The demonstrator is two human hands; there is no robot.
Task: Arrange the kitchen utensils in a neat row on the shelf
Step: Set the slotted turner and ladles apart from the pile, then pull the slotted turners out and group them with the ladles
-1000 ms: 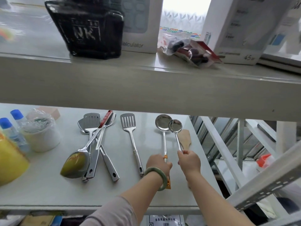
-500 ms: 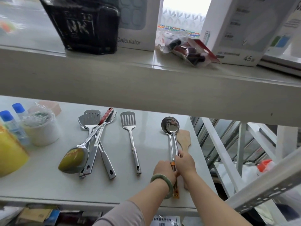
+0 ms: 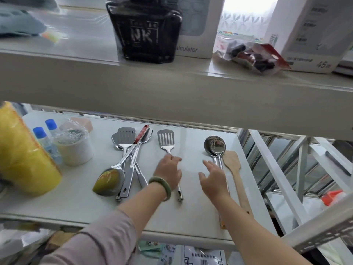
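On the white shelf [image 3: 80,199], two steel ladles [image 3: 215,145] lie stacked, bowls overlapping, beside a wooden spatula [image 3: 234,165] at the right. A slotted steel turner [image 3: 165,139] lies alone in the middle. To its left is a crossed pile [image 3: 128,159] of turners, a red-handled utensil and a spoon with a greenish bowl [image 3: 108,181]. My left hand [image 3: 168,172], wearing a green bangle, hovers open over the single turner's handle. My right hand [image 3: 213,179] is open just left of the ladle handles, holding nothing.
At the shelf's left stand a yellow roll [image 3: 23,155], two blue-capped bottles [image 3: 44,142] and a wrapped white cup [image 3: 73,148]. The upper shelf [image 3: 172,92] overhangs, carrying a black bottle [image 3: 145,33], boxes and a packet. A white metal frame [image 3: 282,178] borders the right.
Both hands held the two ladle handles and brought the ladles together; now they have let go, spread open and moved forward and left, the left hand over the slotted turner.
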